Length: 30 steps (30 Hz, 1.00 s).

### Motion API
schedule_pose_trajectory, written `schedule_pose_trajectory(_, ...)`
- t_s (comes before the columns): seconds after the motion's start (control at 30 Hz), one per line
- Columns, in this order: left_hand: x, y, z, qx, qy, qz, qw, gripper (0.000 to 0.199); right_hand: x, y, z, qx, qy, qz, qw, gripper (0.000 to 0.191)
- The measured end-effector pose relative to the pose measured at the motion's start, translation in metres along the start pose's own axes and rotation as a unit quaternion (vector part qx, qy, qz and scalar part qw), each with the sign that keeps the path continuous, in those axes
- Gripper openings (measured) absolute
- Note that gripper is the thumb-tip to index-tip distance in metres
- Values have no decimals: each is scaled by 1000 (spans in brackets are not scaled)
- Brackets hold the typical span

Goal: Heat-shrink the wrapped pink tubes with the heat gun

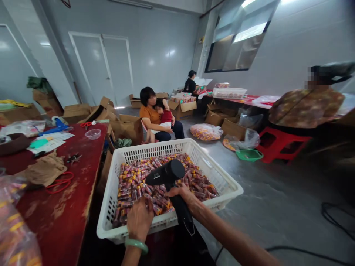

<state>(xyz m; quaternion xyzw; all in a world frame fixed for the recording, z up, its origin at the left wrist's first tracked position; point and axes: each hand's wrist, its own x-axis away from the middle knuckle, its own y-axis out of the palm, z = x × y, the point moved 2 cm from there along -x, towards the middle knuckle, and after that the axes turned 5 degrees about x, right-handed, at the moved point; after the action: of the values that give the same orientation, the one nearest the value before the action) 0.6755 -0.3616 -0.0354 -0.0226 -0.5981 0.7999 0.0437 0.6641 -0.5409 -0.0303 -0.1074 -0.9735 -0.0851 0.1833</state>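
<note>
Bright window (238, 40), glare on wall (151, 61), warped edges, dim corner

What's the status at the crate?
Right hand gripping black handheld dryer above the crate. Left hand on red-and-gold wrapped pieces in white plastic crate. Red table alongside at left, not blocking.

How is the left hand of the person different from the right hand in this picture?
The left hand lies open on the wrapped red-and-yellow pieces, while the right hand grips a black hand-held blower. The left wrist wears a green bangle; the right wrist shows none. Both hands are bare and over the white plastic basket.
</note>
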Motion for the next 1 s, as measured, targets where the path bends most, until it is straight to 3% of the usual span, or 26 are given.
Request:
schedule_pose_trajectory(0.17,0,5,-1,8,-3,6,1000,29,-8,-22,-11,5,-23,64,998,29)
schedule_pose_trajectory(0.3,-1,8,-2,19,2,18,1000,29,5,-33,-12,18,-34,81,996,26)
schedule_pose_trajectory(0.47,1,6,-2,27,11,23,999,30,20,-18,-3,23,3,2,1000,23)
schedule_pose_trajectory(0.73,2,9,-4,33,14,35,999,30,7,-20,-10,26,-48,59,997,24)
schedule_pose_trajectory(0.9,2,8,-4,31,21,32,999,31,14,-1,12,33,14,-54,998,24)
schedule_pose_trajectory(1.0,3,6,-4,28,22,28,999,31,7,16,7,17,5,-53,998,29)
